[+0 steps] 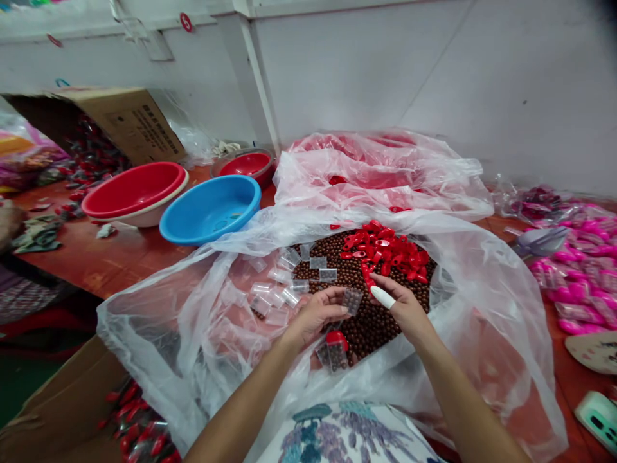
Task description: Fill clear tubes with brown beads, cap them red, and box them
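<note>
Brown beads (373, 325) lie in an open plastic bag (482, 270). My left hand (321, 315) holds a small clear container (352, 301) over them. My right hand (402, 305), with a white cover on one finger, pinches a red cap (370, 284) beside the pile of red caps (385, 247). Several clear containers (274, 296) lie to the left on the plastic. Below my left hand, a container of beads with a red top (336, 344) rests near the bag's front edge.
A blue basin (209, 209) and red basin (135, 190) stand at the left. Cardboard boxes (139, 125) hold red-topped pieces. Pink pieces (590, 270) lie at the right. A person's hand (8, 222) shows at the far left.
</note>
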Available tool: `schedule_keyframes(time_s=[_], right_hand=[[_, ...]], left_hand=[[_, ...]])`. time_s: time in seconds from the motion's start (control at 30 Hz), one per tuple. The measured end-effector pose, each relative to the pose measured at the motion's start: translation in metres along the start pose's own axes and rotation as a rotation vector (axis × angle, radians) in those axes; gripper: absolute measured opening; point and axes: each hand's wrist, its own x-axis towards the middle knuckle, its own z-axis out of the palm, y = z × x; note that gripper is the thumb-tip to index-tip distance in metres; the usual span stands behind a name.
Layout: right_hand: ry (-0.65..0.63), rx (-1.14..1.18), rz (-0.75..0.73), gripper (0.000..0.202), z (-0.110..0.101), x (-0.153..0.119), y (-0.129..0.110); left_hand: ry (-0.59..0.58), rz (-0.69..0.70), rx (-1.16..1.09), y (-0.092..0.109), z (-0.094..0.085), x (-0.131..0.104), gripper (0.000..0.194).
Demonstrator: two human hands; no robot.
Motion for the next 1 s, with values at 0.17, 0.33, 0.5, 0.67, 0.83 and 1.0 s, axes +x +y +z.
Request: schedule_keyframes(time_s=[0.17,0.33,0.5,0.67,0.83,1.0], right_hand=[[-0.029,-0.094,-0.077,0.036,0.005,-0.003,-0.004],[-0.023,-0.187,-0.167,0.037,0.004,-0.005,0.0],[0.035,-0.09,-0.1,0.039,0.001,-0.003,0.007],[0.015,-0.169,-0.11,0.034,-0.001,-0.005,0.002],[0.079,-0.363,-0.239,0.034,0.003,-0.011,0.002],[0.037,-0.362,-0.303,0.035,0.009,-0.017,0.005]], left_hand=[[0.005,0.095,0.148,-0.003,0.003,0.003,0.042],[0.054,0.106,0.151,-0.007,0.004,0.006,0.044],[0.049,0.085,0.111,-0.009,0.006,0.005,0.046],[0.038,0.107,0.149,-0.007,0.007,0.004,0.043],[0.037,0.142,0.205,-0.01,0.006,0.005,0.039],[0.009,0.132,0.175,-0.018,0.004,0.007,0.04]])
